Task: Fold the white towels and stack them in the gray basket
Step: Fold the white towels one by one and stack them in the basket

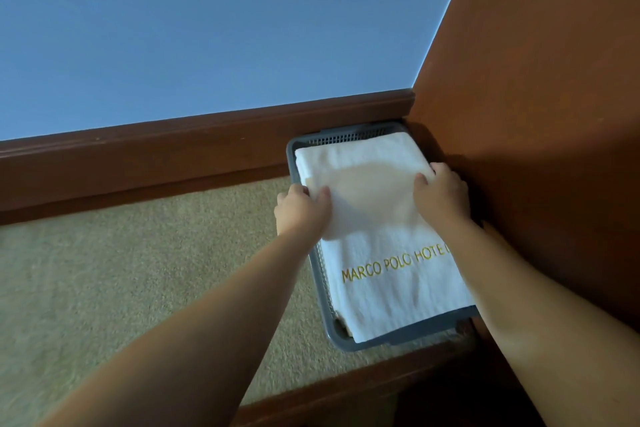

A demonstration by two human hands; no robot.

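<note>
White terry cloth is pinched by the fingers (325, 191) of both hands, left hand (300, 210) and right hand (440, 194), at opposite sides, probably to keep the folded white towel (367, 191) flat over the lettered towel (394, 284) in the gray plastic basket (322, 302) on the carpet (138, 270).

A folded white towel (360, 180) lies flat on top of a stack inside a gray plastic basket (367, 343) with mesh walls. Beneath it, a second white towel (391, 288) shows gold stitched lettering reading "MARCO POLO HOTE", the rest hidden. The towels fill the basket almost edge to edge. The basket sits on the carpeted floor, tucked into the corner by the wall.
</note>
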